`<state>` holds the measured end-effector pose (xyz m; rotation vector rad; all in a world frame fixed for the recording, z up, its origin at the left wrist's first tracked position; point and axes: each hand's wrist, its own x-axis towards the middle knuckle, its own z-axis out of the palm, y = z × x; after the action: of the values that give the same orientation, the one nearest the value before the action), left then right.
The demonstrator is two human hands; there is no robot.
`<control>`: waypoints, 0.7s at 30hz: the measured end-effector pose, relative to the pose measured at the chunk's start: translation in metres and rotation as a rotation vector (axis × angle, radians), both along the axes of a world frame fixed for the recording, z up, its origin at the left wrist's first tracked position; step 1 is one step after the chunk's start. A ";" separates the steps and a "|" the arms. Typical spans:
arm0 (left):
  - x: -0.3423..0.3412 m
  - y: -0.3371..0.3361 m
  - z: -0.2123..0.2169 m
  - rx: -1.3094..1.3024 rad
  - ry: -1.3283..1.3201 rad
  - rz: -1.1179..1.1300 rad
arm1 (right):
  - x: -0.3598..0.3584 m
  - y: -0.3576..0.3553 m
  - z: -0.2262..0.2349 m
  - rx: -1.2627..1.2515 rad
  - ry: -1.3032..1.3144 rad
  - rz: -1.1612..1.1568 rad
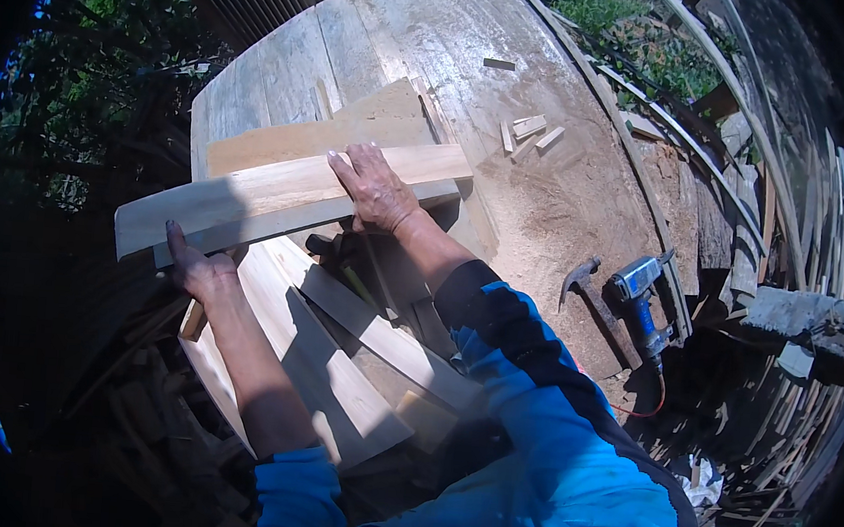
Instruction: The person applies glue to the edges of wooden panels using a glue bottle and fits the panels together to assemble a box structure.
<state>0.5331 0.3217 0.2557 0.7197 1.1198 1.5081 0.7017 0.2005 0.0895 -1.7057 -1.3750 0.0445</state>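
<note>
"How does each grip of yours stand?"
"Your left hand [205, 274] closes around the pale plank [274, 190] near its left end, thumb on top; your right hand [382, 195] clasps it farther along; the fingers underneath are hidden."
"And where is your plank?"
"Over your counter [411, 25], its left end reaching past the edge; your hammer [608, 325] and nail gun [643, 311] lie well to its right."

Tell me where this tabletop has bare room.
Two patches: between the small wood blocks and the hammer, dusted with sawdust; and the far tabletop, beyond the brown board, left of the dark strip. Crowded: loose boards nearest you, hammer and power tool at the right edge.
</note>
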 end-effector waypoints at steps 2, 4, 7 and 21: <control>0.005 -0.002 0.007 -0.018 0.031 0.032 | 0.001 0.005 0.001 -0.006 0.000 0.006; -0.001 0.006 0.004 -0.007 0.049 0.042 | 0.001 0.009 0.003 -0.010 0.002 0.016; -0.010 0.030 -0.013 0.102 0.054 -0.029 | 0.006 0.012 0.000 -0.010 -0.025 -0.018; -0.005 0.052 -0.015 0.122 0.075 -0.161 | 0.018 0.032 -0.005 -0.032 -0.038 -0.022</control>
<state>0.5286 0.3736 0.2407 0.9348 1.0070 1.4309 0.7198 0.2328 0.0841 -1.7565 -1.3895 0.0221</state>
